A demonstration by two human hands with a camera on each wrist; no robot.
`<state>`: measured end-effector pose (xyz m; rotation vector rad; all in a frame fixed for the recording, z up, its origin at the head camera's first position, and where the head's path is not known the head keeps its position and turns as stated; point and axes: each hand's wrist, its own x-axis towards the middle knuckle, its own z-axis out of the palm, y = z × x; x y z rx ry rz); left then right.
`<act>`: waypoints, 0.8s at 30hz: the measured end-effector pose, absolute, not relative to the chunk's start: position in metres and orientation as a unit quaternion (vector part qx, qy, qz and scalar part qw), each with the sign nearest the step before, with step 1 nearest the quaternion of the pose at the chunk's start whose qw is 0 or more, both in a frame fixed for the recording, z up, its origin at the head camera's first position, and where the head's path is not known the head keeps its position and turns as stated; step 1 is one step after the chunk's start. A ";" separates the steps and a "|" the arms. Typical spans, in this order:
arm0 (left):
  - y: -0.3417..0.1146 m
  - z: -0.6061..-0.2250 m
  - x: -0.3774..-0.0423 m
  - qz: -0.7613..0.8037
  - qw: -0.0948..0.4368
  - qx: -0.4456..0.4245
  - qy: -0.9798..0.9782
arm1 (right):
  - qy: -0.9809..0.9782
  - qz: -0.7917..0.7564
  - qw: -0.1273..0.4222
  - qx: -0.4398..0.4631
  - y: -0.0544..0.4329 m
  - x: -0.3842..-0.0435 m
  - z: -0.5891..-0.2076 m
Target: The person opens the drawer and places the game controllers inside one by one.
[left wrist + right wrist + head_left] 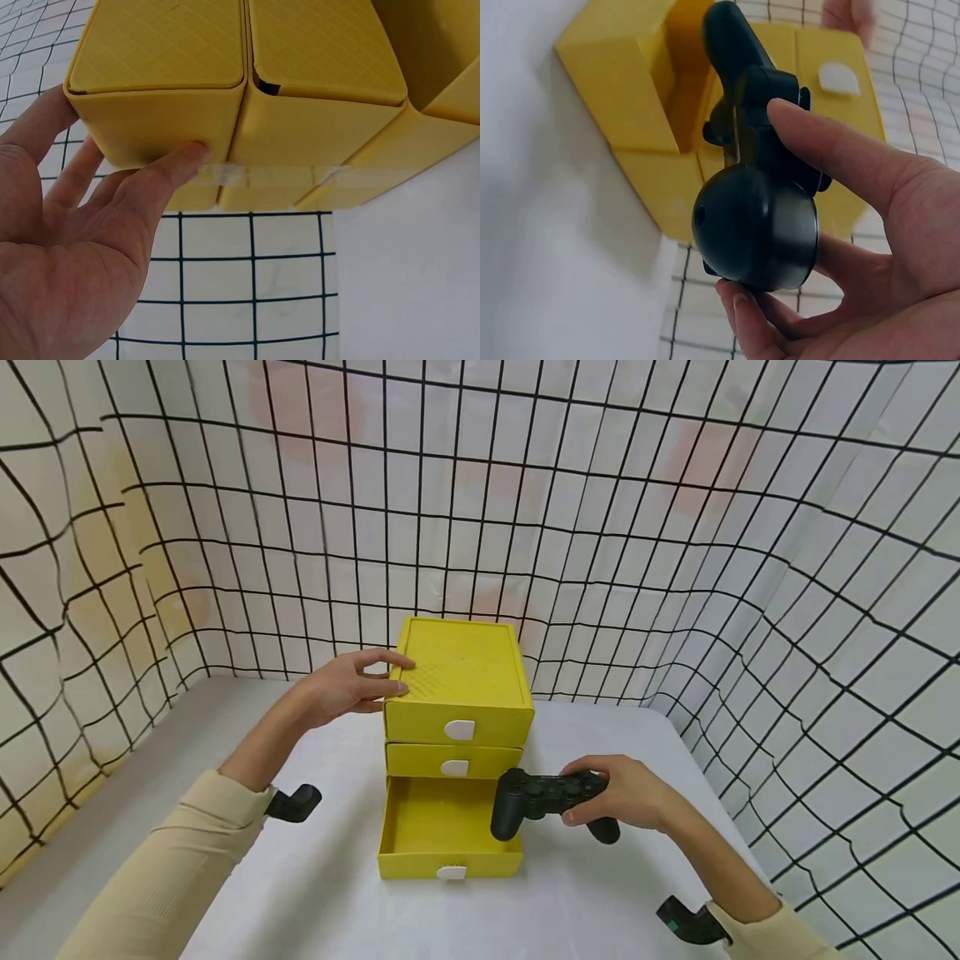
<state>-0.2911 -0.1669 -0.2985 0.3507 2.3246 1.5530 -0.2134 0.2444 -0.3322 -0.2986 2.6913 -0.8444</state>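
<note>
A yellow drawer unit [461,664] with three drawers and white tabs stands on the table. Its bottom drawer [450,866] is pulled out, and its visible floor is bare. My left hand [341,687] rests at the unit's upper left edge; in the left wrist view its thumb [169,169] presses the yellow side wall. A black game controller [547,793] hangs above the right side of the open drawer, gripped at one end by my right hand [626,793]. In the right wrist view, thumb and fingers pinch the controller [757,217], partly hiding it.
Black wire grid panels [480,485] enclose the back and both sides, with pale sheets behind them. A white surface [585,902] lies under the unit. Black wrist cameras [294,803] sit at both cuffs.
</note>
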 end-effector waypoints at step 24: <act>-0.167 -0.297 -0.290 0.542 0.161 0.125 0.815 | 0.937 -0.288 0.130 -0.152 0.164 -0.223 -0.359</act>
